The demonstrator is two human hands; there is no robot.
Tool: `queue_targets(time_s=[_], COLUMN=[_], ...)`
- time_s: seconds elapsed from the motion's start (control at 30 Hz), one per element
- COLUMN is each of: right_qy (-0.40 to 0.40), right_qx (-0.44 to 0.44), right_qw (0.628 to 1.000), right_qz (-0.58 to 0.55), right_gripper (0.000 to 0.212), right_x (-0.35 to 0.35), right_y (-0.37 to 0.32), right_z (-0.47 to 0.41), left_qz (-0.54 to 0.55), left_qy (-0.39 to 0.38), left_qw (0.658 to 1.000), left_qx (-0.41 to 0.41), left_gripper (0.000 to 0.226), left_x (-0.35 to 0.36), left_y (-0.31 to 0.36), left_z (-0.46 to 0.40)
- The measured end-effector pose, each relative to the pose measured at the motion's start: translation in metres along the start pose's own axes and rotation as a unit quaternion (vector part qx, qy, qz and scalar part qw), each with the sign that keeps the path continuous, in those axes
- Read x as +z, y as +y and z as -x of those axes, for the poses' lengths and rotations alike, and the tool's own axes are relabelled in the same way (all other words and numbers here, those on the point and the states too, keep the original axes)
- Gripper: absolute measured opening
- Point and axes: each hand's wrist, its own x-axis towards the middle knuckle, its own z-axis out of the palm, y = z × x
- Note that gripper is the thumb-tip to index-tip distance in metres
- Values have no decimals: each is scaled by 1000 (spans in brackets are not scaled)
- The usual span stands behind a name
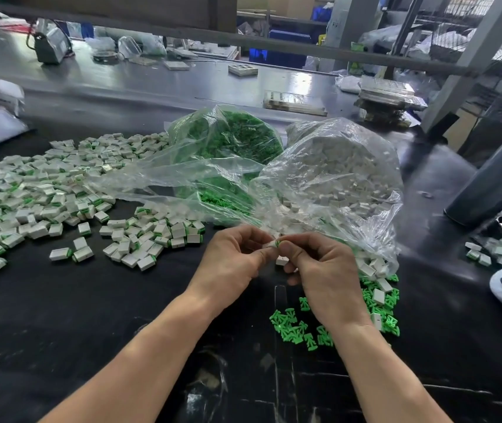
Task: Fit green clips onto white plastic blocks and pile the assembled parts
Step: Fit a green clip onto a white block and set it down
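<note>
white plastic block (269, 244) sits pinched between our left hand (237, 257) and right hand (323, 267), just above the black table (121, 315) — we steady it, push the green clip (277, 243) squarely home, then add it to the finished pile (60, 190) at left.

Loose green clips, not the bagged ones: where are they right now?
Head view, lower right: the loose green clips lie on the black table, under and beside the right hand, just below the mouth of the bag of white blocks.
</note>
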Motion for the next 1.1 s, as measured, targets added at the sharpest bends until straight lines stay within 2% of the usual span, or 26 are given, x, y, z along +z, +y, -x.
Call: queue_targets(time_s=[0.17, 0.3, 0.43, 0.5, 0.73, 0.93, 1.1], right_qy=[13, -25, -75, -85, -83, -54, -26], right_qx=[9, 53, 90, 112, 152, 159, 150], right_qw=[1000, 998, 992, 989, 983, 983, 983], right_qz=[-17, -39, -40, -52, -58, -76, -105], right_gripper=[17, 48, 58, 62, 61, 57, 56], right_x=[-1, -2, 4, 6, 9, 12, 17], right_y=[-2, -4, -9, -11, -13, -17, -14], right_z=[1, 1, 5, 6, 9, 11, 11], left_qz=[-9, 24, 78, 96, 179, 168, 170], left_qy=[8, 3, -32, -47, -106, -94, -84], left_qw=[1000, 999, 995, 993, 978, 981, 982], left_qx=[10, 35, 46, 44, 16, 20, 12], left_gripper=[10, 12, 3, 7, 18, 13, 25], left_x=[0, 3, 6, 6, 11, 11, 14], left_y=[-2, -2, 0, 1, 2, 2, 4], left_z=[-1, -1, 2, 2, 7, 6, 7])
